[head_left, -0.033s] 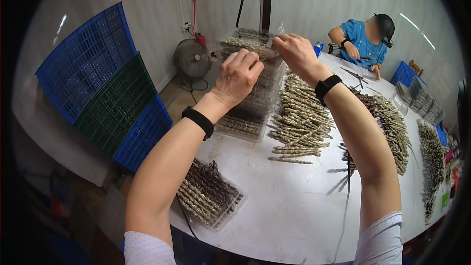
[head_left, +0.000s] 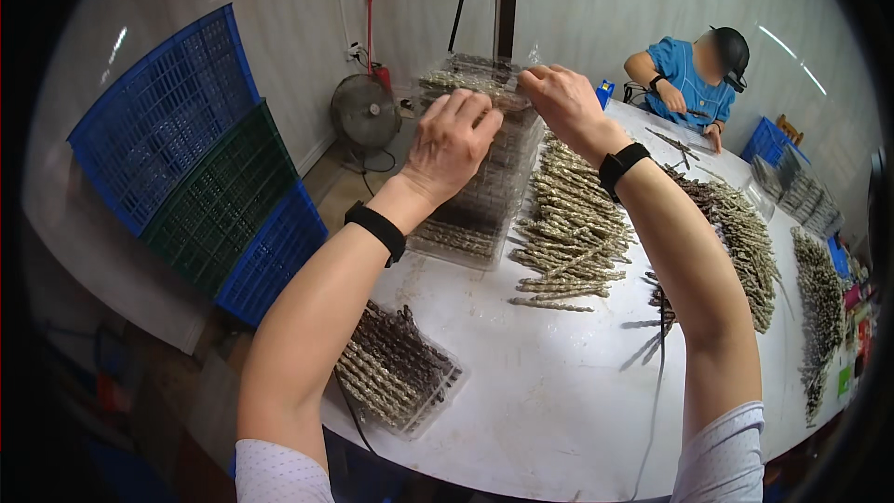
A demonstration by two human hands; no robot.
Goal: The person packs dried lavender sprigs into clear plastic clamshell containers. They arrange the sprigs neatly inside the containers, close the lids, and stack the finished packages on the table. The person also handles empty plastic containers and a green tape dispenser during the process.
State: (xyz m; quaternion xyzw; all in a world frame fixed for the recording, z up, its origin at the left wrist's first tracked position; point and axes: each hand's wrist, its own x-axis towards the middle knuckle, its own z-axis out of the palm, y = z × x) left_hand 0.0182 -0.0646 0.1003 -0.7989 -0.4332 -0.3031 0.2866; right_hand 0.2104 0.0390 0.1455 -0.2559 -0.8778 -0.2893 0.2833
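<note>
A tall stack of clear plastic boxes (head_left: 470,214) holding dark and pale knobbly sticks stands at the back left of the white table (head_left: 521,391). My left hand (head_left: 449,140) has its fingers curled on the front of the top box, and my right hand (head_left: 568,102) pinches that box at its right side. To the right of the stack lies a pile of pale sticks (head_left: 568,233), with a darker mixed pile (head_left: 736,251) beyond my right forearm. Near my left forearm is another filled clear box (head_left: 410,382).
Upright blue and green crates (head_left: 205,186) lean at the left beside a fan (head_left: 363,116). A co-worker in blue (head_left: 689,93) works at the far right end, near a blue crate (head_left: 764,140) and stacked clear containers (head_left: 810,196). A stick row (head_left: 815,326) lines the right edge. Cables cross the tabletop.
</note>
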